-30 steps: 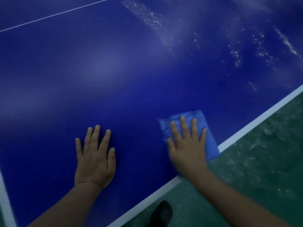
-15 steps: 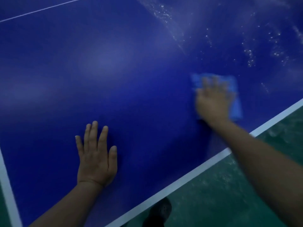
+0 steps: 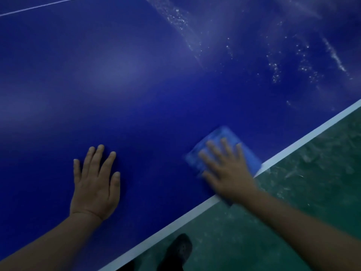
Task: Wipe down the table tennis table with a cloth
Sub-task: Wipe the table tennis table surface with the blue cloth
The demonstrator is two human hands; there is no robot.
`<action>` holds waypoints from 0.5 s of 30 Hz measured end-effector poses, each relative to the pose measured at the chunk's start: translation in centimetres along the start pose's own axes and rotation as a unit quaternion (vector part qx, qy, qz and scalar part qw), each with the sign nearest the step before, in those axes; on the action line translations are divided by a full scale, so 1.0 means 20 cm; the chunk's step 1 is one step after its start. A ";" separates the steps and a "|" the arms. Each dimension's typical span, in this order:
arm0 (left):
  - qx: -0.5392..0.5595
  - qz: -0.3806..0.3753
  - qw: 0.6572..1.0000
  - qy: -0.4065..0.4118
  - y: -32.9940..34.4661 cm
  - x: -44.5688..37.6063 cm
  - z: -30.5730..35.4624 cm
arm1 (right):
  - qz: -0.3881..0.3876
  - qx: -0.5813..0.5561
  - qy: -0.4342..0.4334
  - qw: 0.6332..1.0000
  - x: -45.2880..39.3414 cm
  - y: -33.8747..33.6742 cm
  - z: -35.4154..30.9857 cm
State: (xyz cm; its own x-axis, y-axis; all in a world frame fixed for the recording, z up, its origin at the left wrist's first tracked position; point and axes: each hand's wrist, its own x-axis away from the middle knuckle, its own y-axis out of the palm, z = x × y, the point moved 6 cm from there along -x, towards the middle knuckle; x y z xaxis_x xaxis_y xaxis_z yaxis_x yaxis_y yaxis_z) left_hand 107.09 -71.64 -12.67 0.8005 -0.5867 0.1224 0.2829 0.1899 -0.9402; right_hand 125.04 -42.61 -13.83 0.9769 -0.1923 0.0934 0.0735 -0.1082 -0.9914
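Since half a second ago your right hand (image 3: 227, 171) has pulled the folded light-blue cloth (image 3: 222, 153) back from farther out on the surface to its near white edge line (image 3: 195, 212), close to where it was a second ago; your left hand (image 3: 95, 182) has barely shifted.

From the head view, your right hand lies flat on the cloth with fingers spread, pressing it down, not gripping it; motion blur softens both. The cloth sits on the dark-blue table tennis surface (image 3: 136, 85), one corner reaching over the edge line. Your left hand rests flat, fingers straight, on bare blue well to the left of the cloth.

The risk, as I judge it: another stroke toward you could carry the unheld cloth off the edge onto the floor.

White droplets and streaks (image 3: 273, 65) mark the far right of the surface, so that area looks unwiped. A thin white line (image 3: 39, 5) crosses the far left. Beyond the edge lies a scuffed green floor (image 3: 293, 192), with a dark shoe (image 3: 179, 249) by the surface.
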 end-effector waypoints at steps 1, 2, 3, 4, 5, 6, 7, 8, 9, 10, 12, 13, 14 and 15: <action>0.000 -0.002 1.000 0.001 0.00 0.00 0.00 | 0.011 0.003 0.098 0.995 -0.04 -0.03 0.25; -0.002 -0.003 1.000 0.003 0.01 0.00 0.00 | 0.007 -0.004 0.211 0.977 -0.07 -0.07 0.50; -0.003 -0.001 1.000 0.004 0.01 0.00 0.00 | -0.003 -0.020 0.310 0.950 -0.07 -0.10 0.70; -0.004 0.000 1.000 0.006 0.01 0.00 0.00 | -0.008 -0.040 0.379 0.925 -0.07 -0.12 0.84; -0.005 0.002 1.000 0.006 0.01 0.00 0.00 | -0.006 -0.055 0.418 0.907 -0.08 -0.14 0.90; -0.006 0.003 1.000 0.006 0.01 0.00 0.00 | -0.002 -0.059 0.435 0.898 -0.11 -0.14 0.89; -0.007 0.004 1.000 0.005 0.01 -0.01 0.00 | 0.001 -0.058 0.436 0.898 -0.14 -0.14 0.84; -0.008 0.005 1.000 0.004 0.01 -0.01 0.00 | 0.001 -0.053 0.421 0.906 -0.18 -0.12 0.73; -0.010 0.005 1.000 0.004 0.01 -0.01 0.00 | -0.002 -0.043 0.388 0.921 -0.22 -0.11 0.60; -0.012 0.005 1.000 0.004 0.01 -0.01 0.00 | 0.000 -0.026 0.335 0.942 -0.25 -0.09 0.43; -0.014 0.007 1.000 0.004 0.00 0.00 0.01 | 0.008 -0.008 0.191 0.981 -0.26 -0.06 0.10; -0.014 0.007 1.000 0.005 0.00 0.00 0.01 | 0.013 -0.006 0.118 0.993 -0.26 -0.05 -0.03; -0.013 0.006 1.000 0.006 0.01 0.00 0.01 | 0.011 -0.003 0.056 0.998 -0.25 -0.04 -0.09; -0.011 0.005 1.000 0.005 0.01 0.00 0.01 | 0.004 0.001 0.005 1.000 -0.26 -0.04 -0.10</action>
State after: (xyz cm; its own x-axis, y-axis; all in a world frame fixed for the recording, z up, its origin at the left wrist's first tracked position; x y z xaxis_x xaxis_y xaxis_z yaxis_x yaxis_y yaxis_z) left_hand 107.28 -71.48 -12.69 0.7979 -0.5926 0.1104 0.2631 0.1775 -0.9483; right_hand 119.45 -43.43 -13.38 0.9756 -0.2019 0.0861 0.0662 -0.1037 -0.9924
